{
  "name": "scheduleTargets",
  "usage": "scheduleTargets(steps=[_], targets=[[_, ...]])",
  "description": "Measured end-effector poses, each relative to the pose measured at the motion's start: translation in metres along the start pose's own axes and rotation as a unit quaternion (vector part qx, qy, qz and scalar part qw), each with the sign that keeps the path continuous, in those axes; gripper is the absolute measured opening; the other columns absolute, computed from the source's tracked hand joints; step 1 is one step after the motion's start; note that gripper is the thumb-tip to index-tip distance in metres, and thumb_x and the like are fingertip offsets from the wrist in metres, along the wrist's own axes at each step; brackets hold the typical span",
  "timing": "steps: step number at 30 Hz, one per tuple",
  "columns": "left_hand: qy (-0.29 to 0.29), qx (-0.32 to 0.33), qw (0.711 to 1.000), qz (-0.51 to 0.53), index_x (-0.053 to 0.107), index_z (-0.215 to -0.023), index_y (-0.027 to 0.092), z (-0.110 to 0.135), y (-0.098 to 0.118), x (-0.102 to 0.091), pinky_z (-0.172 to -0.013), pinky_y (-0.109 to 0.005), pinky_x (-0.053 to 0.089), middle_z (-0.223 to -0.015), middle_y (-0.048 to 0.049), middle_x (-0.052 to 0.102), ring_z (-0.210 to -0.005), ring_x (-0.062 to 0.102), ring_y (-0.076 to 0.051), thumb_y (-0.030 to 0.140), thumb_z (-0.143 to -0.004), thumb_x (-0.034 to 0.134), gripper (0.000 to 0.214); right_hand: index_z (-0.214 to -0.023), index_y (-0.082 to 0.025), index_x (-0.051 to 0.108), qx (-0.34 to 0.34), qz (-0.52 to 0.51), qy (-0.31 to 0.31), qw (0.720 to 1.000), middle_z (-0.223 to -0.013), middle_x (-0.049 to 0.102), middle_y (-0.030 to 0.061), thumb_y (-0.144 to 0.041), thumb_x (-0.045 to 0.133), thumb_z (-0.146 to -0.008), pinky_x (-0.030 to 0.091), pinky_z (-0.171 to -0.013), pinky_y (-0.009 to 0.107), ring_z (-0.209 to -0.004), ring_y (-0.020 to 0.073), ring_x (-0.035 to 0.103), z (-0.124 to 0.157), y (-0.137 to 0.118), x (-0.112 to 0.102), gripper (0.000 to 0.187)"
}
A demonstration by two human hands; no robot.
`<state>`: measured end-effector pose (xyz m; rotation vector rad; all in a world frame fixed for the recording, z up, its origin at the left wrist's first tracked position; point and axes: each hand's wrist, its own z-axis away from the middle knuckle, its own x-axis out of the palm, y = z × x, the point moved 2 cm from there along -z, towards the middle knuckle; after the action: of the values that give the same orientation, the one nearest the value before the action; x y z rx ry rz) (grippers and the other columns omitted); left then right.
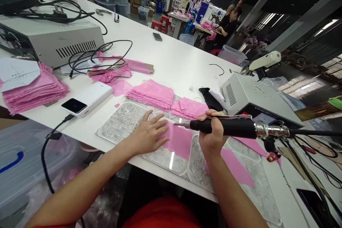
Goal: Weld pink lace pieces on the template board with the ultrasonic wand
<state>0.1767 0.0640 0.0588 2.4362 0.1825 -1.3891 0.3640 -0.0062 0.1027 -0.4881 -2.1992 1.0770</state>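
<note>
Partly under left fingers (pixel 160 131), pink fabric (pixel 180 143).

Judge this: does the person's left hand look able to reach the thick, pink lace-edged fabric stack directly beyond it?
Probably yes: the left hand, spread palm-down partly over a flat pink fabric sheet, grips nothing, and nothing visible blocks the pink stack.

We list: tool (pixel 224 127), matt grip (pixel 235 128), shiny metal tip (pixel 183 124); cloth (pixel 179 140), smooth; mat (pixel 120 121), glossy, marbled; at nine o'clock, power bank (pixel 94 96), smooth plastic; at eight, bin (pixel 26 174), clear plastic; at ten, box (pixel 69 34), matt, smooth.
</note>
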Motion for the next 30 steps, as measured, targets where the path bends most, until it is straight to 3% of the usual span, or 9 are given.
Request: scheduleTargets(steps=[13, 17, 23, 27, 30], targets=[[-0.005, -0.004, 1.000, 0.008, 0.067, -0.112, 0.017, -0.001, 0.000, -0.001, -0.111, -0.061, 0.021, -0.119, -0.0100, 0.067, -0.128, 0.048, -0.032, 0.038, -0.094, 0.048, 0.033, -0.076, -0.020, 0.055, 0.000, -0.006, -0.013, 1.000, -0.077, 0.057, -0.0038, -0.022, 0.059, -0.076, 0.049, -0.063, 0.031, -0.060, 0.0099, 0.058, 0.000, 0.003, 0.001, 0.005], [0.014, -0.012, 1.000, 0.005, 0.067, -0.111, 0.019, -0.001, 0.000, -0.010, -0.111, -0.059, 0.022, -0.119, -0.0080, 0.068, -0.127, 0.051, -0.031, 0.035, -0.095, 0.048, 0.030, -0.079, -0.020, 0.056, 0.019, -0.013, -0.001, 1.000, -0.080, 0.057, -0.0036, -0.024, 0.060, -0.076, 0.050, -0.066, 0.032, -0.060, 0.0092, 0.058, 0.000, 0.002, 0.001, 0.007], [0.050, -0.043, 0.998, 0.013, 0.067, -0.113, 0.020, 0.034, -0.001, -0.040, -0.110, -0.049, 0.030, -0.122, -0.0062, 0.067, -0.128, 0.051, -0.026, 0.027, -0.097, 0.046, 0.026, -0.081, -0.019, 0.057, 0.029, -0.022, 0.013, 0.999, -0.081, 0.058, -0.0028, -0.026, 0.060, -0.076, 0.051, -0.067, 0.031, -0.060, 0.0088, 0.058, -0.001, -0.005, 0.006, 0.009], [0.025, -0.046, 0.998, 0.018, 0.062, -0.122, 0.022, 0.063, -0.004, -0.041, -0.108, -0.045, 0.033, -0.127, -0.0063, 0.064, -0.132, 0.047, -0.025, 0.025, -0.097, 0.046, 0.030, -0.079, -0.019, 0.057, 0.039, -0.032, -0.006, 0.999, -0.080, 0.058, -0.0027, -0.025, 0.060, -0.076, 0.050, -0.066, 0.030, -0.060, 0.0089, 0.059, 0.003, -0.003, 0.023, 0.007], [0.019, -0.046, 0.999, 0.007, 0.061, -0.124, 0.022, 0.071, -0.005, -0.037, -0.108, -0.046, 0.033, -0.130, -0.0062, 0.062, -0.134, 0.043, -0.026, 0.026, -0.097, 0.046, 0.031, -0.079, -0.019, 0.057, 0.041, -0.028, -0.023, 0.998, -0.078, 0.058, -0.0030, -0.024, 0.060, -0.076, 0.050, -0.067, 0.030, -0.061, 0.0089, 0.058, 0.006, 0.002, 0.034, 0.007]])
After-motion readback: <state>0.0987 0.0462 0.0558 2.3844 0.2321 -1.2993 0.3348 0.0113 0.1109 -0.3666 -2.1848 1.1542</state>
